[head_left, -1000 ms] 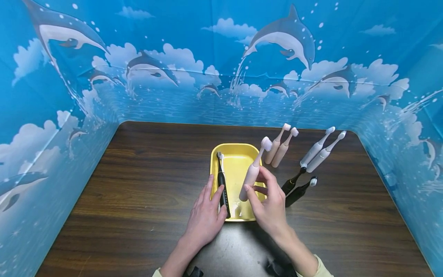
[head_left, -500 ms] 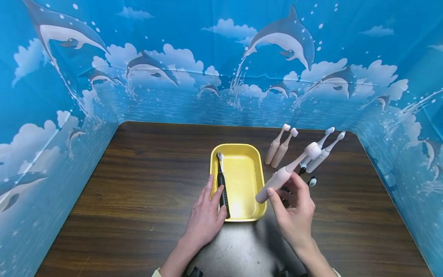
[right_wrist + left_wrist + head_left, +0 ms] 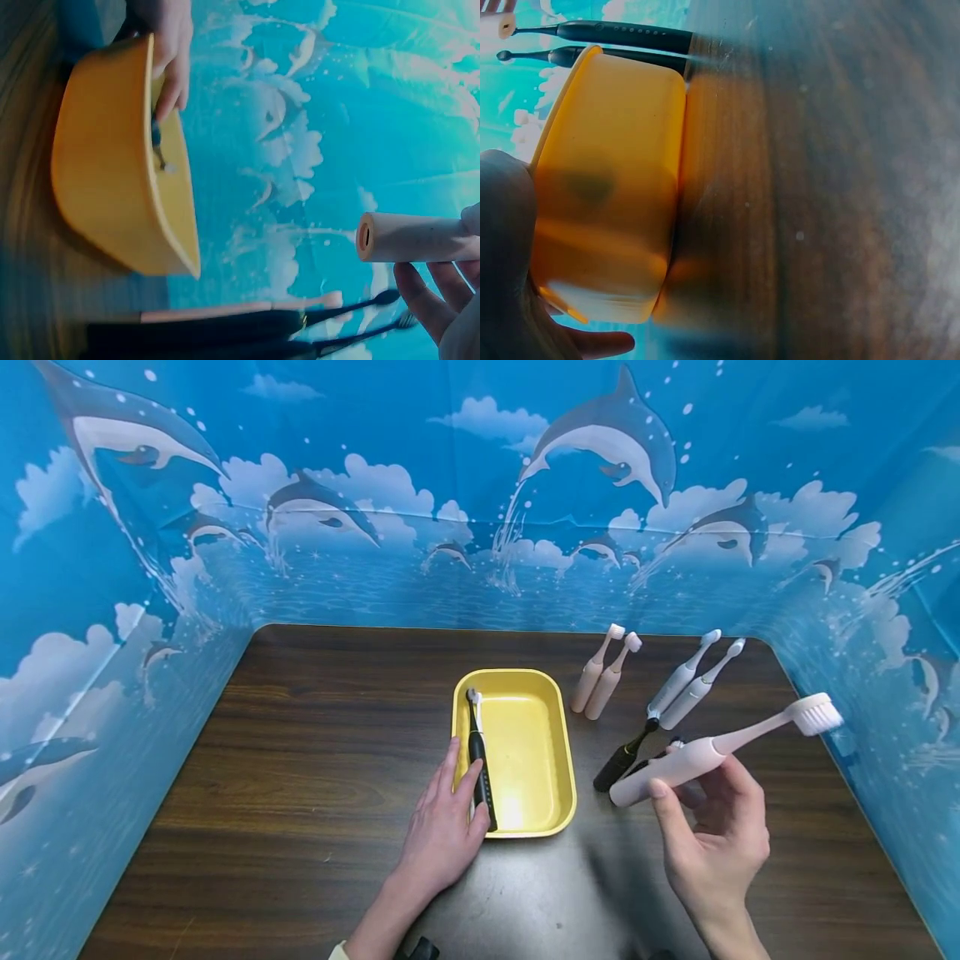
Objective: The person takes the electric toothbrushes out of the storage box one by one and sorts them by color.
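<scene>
My right hand holds a pale pink electric toothbrush by its handle, between thumb and fingers. The brush tilts with its bristled head up to the right. In the right wrist view, the handle's bottom end points toward the yellow tray. My left hand rests over the near left side of the yellow tray, its fingers extended at the rim and over a black electric toothbrush. That black brush lies inside along the left wall, beside a partly hidden white one.
Right of the tray stand two pinkish toothbrushes, two white ones and a black one. Another black one is mostly hidden behind the held brush. A blue dolphin-print cloth walls the wooden table on the back and sides.
My right hand has carried the pale pink toothbrush from over the tray to the right and tilted it further over. My left hand has stayed at the tray.
</scene>
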